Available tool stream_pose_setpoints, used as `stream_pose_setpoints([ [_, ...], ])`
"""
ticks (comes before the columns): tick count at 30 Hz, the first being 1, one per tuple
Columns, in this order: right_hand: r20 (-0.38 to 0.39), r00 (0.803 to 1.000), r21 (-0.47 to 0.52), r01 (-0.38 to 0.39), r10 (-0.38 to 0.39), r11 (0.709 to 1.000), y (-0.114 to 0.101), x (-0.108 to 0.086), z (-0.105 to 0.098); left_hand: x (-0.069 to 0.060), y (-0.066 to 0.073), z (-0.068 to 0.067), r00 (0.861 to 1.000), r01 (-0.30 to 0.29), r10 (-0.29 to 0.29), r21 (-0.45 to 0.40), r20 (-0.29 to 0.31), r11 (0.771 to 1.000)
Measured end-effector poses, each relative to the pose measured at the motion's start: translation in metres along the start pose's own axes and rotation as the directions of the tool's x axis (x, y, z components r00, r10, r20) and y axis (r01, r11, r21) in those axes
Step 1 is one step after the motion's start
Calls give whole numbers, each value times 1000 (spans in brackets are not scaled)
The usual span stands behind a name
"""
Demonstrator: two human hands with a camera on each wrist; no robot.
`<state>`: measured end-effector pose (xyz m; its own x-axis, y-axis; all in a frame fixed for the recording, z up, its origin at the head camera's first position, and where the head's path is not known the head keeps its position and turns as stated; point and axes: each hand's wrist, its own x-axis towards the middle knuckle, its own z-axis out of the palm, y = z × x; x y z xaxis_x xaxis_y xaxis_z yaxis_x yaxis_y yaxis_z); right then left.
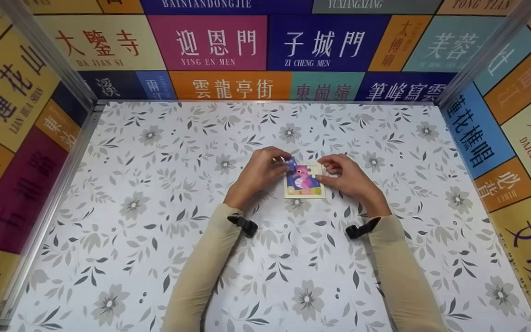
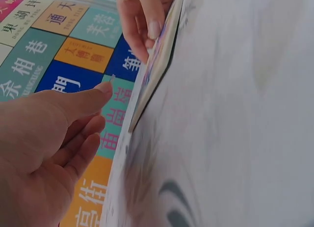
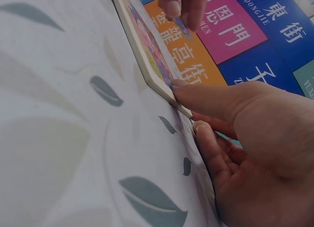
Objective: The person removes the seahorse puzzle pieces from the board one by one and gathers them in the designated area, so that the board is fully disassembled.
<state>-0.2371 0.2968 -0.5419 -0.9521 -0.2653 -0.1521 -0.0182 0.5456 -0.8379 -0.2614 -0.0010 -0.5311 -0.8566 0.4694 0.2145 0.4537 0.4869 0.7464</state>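
Observation:
A small square puzzle board [image 1: 305,195] with a pale frame lies on the table, showing a pink figure on purple. Its upper right part shows bare pale backing. The left hand [image 1: 260,171] pinches a blue-purple piece [image 1: 291,163] between thumb and fingers, at the board's upper left corner; in the right wrist view this piece [image 3: 182,27] hangs above the board. On the board's right side rests the thumb of the right hand [image 1: 349,177], its other fingers bent by the upper right edge. In the right wrist view that thumb touches the frame [image 3: 156,85].
A white tabletop [image 1: 132,276] with grey flowers and leaves surrounds the board. Colourful panels with printed characters [image 1: 208,44] stand along the back and both sides. Black straps [image 1: 243,225] circle both wrists over beige sleeves.

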Motion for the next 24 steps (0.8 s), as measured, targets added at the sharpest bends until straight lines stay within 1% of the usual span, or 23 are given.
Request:
stream_pose_setpoints([
  [6,0,1000,21,6,-6,1000,2,-1,0,-8,-16,-9,1000,17,-17,19,-12,1000],
  [10,-13,1000,30,-1,1,1000,2,-1,0,-11,-23,-14,999,43,-43,29,-3,999],
  [17,-15,1000,39,4,-3,999,1,0,1,-14,-26,-15,995,88,-88,17,41,996],
  [19,-18,1000,45,1,0,999,0,1,1,-14,-26,-15,995,88,-88,17,50,996],
  [24,-28,1000,22,-2,3,1000,2,3,1,-13,-27,-15,996,73,-74,18,55,997],
])
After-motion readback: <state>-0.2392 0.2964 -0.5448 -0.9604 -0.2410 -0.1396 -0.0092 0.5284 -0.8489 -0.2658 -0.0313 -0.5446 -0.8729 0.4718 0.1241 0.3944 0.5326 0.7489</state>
